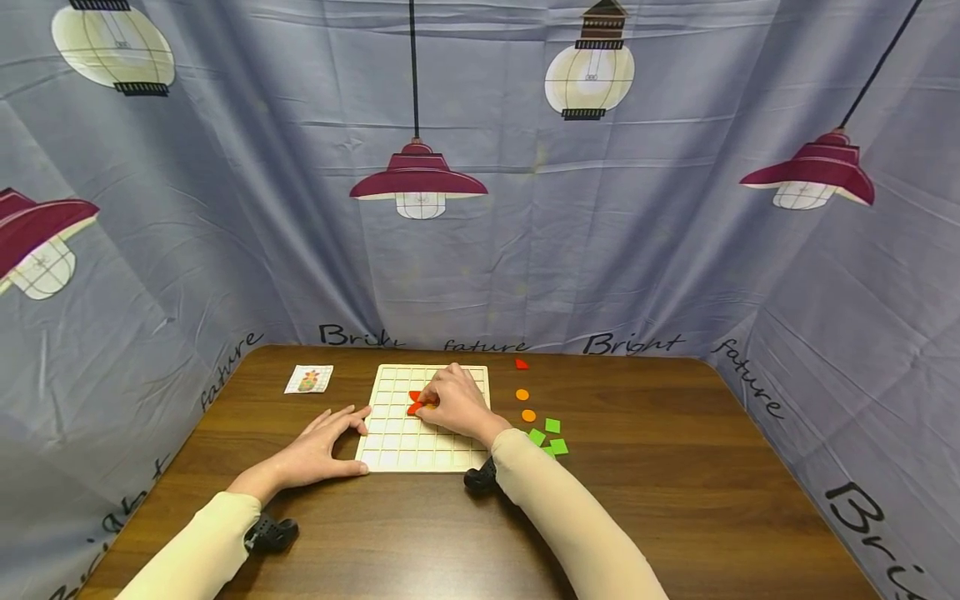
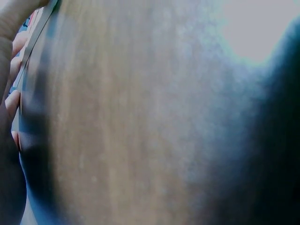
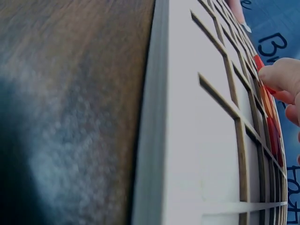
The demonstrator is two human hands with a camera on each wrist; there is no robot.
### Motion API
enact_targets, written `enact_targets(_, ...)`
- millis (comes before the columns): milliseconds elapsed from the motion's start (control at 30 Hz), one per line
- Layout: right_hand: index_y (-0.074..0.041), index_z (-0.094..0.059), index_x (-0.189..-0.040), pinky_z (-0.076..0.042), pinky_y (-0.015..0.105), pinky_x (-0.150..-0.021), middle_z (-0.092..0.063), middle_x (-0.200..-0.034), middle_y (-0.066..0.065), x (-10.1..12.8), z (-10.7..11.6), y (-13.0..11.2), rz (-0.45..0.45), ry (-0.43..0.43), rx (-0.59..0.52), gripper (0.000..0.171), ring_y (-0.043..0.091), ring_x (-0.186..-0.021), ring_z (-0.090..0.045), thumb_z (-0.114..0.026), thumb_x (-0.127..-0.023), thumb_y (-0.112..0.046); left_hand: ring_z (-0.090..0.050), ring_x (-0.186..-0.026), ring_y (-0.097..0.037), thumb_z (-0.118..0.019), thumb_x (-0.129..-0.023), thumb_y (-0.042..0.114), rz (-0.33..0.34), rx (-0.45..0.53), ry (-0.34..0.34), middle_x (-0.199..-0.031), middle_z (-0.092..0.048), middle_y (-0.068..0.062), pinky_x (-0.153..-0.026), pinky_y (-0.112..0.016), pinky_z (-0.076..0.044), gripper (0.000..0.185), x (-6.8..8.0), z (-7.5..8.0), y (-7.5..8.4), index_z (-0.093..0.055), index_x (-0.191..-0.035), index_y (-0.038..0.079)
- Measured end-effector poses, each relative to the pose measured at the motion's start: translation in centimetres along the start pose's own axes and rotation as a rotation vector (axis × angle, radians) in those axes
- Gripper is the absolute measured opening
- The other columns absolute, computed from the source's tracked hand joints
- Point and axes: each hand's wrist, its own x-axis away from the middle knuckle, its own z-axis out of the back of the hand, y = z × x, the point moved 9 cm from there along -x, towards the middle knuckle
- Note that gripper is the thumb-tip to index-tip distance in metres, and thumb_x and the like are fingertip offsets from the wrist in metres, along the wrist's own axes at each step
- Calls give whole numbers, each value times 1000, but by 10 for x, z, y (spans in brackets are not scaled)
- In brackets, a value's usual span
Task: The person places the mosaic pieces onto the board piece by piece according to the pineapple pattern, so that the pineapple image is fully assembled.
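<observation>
right hand (image 1: 454, 402) fingers pinch a thin, light red tile (image 1: 415, 407) by its edges on the pale wooden grid board (image 1: 390, 450); left hand (image 1: 322, 451) lies flat and relaxed, steadying the board's near-left edge.

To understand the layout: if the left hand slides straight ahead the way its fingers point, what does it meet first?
Probably the grid board: the left hand lies flat with fingertips at its left edge, seemingly touching it.

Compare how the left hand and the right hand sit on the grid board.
The left hand lies flat with straight fingers at the grid board left edge; the right hand curls over its middle, fingertips on red pieces. Left holds nothing. Both touch the board.
</observation>
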Motion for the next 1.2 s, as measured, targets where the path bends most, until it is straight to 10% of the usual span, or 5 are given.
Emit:
enact_targets(767,-34,-81,-103,-38,27,-81,-60,-94,-19,3,0,-2,9,-5,-16,17,9,-92,-44,-76,-90,-43,-30,-148,-44,-80,-83,55,-4,-10,1,-160,-42,-12,-120,-65,-9,49,0,0,1,-56,-112,23)
enact_targets(1200,-25,-79,-113,-38,38,-88,-64,-103,-10,29,50,43,-81,25,-157,22,14,-98,-43,-73,-95,-36,-29,-148,-46,-81,-84,52,-10,-3,2,-160,-41,-15,-119,-67,-9,49,1,1,2,-56,-112,21)
